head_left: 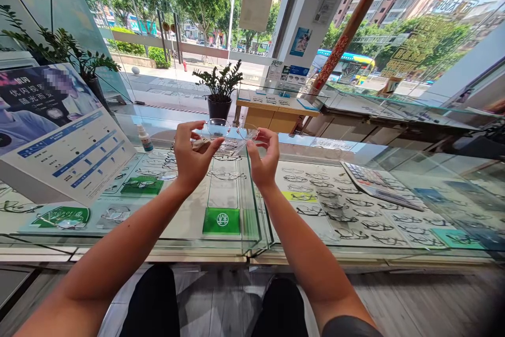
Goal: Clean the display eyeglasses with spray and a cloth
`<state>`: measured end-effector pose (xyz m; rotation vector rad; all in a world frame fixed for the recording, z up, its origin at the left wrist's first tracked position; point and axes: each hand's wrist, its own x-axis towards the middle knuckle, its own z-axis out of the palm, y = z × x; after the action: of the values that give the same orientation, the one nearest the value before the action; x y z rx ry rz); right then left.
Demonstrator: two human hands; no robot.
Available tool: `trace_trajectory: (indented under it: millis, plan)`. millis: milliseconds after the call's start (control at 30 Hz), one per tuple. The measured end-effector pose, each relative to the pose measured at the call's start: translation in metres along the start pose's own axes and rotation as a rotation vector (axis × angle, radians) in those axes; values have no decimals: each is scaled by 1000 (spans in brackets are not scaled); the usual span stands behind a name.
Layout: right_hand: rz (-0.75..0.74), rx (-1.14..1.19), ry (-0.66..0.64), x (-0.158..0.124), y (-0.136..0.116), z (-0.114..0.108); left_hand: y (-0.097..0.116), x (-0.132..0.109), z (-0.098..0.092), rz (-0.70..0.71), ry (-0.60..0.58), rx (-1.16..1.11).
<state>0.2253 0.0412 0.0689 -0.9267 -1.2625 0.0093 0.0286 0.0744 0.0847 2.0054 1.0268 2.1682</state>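
A pair of thin-rimmed eyeglasses [219,128] with clear lenses is held up above the glass counter, toward the window. My left hand [192,157] pinches its left side between thumb and fingers. A small beige piece, perhaps a folded cloth [200,144], is also tucked in that hand. On the other side, my right hand [265,159] has thumb and fingers closed on the right end of the frame. Both forearms reach over the display case, and the glasses are apart from its top.
Rows of eyeglasses [339,203] lie inside the glass display case [254,245]. A calculator [381,184] rests at the right, and a small spray bottle [144,138] stands left of my hands. Farther left is a large printed card stand [71,142]. A potted plant [219,108] stands beyond.
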Motion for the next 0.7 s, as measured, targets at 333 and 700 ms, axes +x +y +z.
trace_trajectory:
  millis: [333,700]
  plan:
    - [-65,-49,15,0,1,0,0,0,0,-7,-11,-17]
    - [-24,13,40,1,-5,-1,2,0,-1,-18,-22,-16]
